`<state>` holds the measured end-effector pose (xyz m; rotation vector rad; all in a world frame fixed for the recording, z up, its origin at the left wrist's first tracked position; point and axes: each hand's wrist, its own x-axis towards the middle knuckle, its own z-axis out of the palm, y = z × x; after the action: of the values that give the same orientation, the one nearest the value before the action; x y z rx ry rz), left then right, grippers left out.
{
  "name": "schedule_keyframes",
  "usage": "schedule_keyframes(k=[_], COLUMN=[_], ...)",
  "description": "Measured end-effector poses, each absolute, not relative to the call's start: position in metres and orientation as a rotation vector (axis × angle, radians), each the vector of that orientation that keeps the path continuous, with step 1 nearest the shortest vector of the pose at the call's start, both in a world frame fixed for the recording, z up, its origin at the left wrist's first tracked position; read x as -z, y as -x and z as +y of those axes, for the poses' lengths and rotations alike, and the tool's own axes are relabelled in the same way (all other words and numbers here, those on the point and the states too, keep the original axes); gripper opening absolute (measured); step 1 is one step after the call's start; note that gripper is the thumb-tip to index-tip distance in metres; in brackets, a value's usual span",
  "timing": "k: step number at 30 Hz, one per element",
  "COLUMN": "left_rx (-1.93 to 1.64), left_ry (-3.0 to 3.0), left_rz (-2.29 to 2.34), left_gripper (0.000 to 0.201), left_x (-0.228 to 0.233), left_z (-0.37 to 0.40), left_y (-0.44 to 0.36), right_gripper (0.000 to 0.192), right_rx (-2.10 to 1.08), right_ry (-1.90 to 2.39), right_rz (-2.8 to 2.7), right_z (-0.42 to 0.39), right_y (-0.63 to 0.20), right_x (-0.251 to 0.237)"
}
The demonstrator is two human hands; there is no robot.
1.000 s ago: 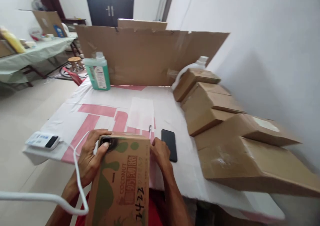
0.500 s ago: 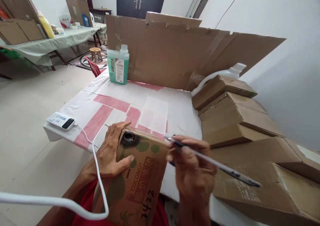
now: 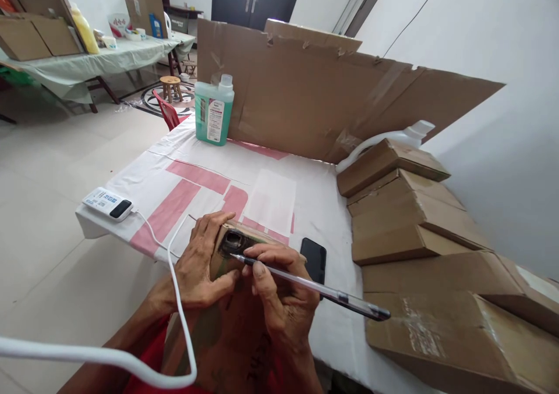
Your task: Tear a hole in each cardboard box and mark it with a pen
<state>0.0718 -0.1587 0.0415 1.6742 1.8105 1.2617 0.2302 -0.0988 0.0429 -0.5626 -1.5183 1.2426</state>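
Observation:
A printed brown cardboard box leans on the near edge of the table against my lap. My left hand grips its upper left corner, thumb on the printed face. My right hand holds a pen, its tip touching the box just below a dark oval handle hole. My right hand covers most of the print. A black phone lies flat on the table right of the box.
A stack of folded cardboard boxes fills the table's right side. A tall cardboard sheet stands at the back with a green liquid bottle. A power bank with a white cable sits at the left edge.
My right hand went from resting beside the box to holding a pen, then brought the tip down onto the box near the handle hole. The left hand kept its grip.

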Motion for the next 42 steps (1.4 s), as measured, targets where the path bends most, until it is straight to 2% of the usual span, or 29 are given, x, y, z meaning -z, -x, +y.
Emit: schedule_keyframes(k=[4, 9, 12, 19, 22, 28, 30, 34, 40, 42], left_rx=[-1.249, -1.24, -1.242, -1.18, -1.186, -1.189, -1.178, -1.167, -1.193, -1.196], left_ry=[-1.683, -1.662, -1.664, -1.587, -1.573, -1.561, -1.576, -1.569, -1.548, -1.572], left_rz=[1.805, 1.827, 1.878, 1.929, 1.943, 1.947, 1.941, 1.934, 1.933, 1.919], left_gripper=[0.08, 0.075, 0.07, 0.075, 0.075, 0.076, 0.077, 0.079, 0.075, 0.074], left_x=[-0.041, -0.038, -0.034, -0.032, -0.032, -0.029, -0.028, -0.029, -0.033, -0.031], left_z=[-0.159, -0.162, -0.162, -0.161, -0.161, -0.159, -0.159, -0.16, -0.16, -0.159], left_y=[-0.07, -0.069, -0.066, -0.059, -0.059, -0.055, -0.053, -0.053, -0.056, -0.053], right_gripper=[0.002, 0.022, 0.024, 0.028, 0.025, 0.007, 0.016, 0.046, 0.073, 0.075], right_rx=[-1.263, -0.974, -0.696, -0.596, -0.604, -0.593, -0.552, -0.452, -0.663, -0.754], right_ry=[0.649, 0.942, 1.275, 1.677, 1.791, 1.898, 1.947, 2.184, 2.251, 2.191], right_rz=[-1.5, -1.43, -1.686, -1.936, -1.985, -2.038, -2.015, -1.798, -1.597, -1.525], right_z=[-0.091, -0.03, 0.006, 0.012, 0.009, 0.007, 0.002, -0.011, -0.003, 0.002], right_y=[-0.243, -0.265, -0.275, -0.262, -0.253, -0.257, -0.27, -0.307, -0.338, -0.342], right_x=[-0.047, -0.039, -0.016, 0.048, 0.06, 0.062, 0.061, 0.06, 0.071, 0.074])
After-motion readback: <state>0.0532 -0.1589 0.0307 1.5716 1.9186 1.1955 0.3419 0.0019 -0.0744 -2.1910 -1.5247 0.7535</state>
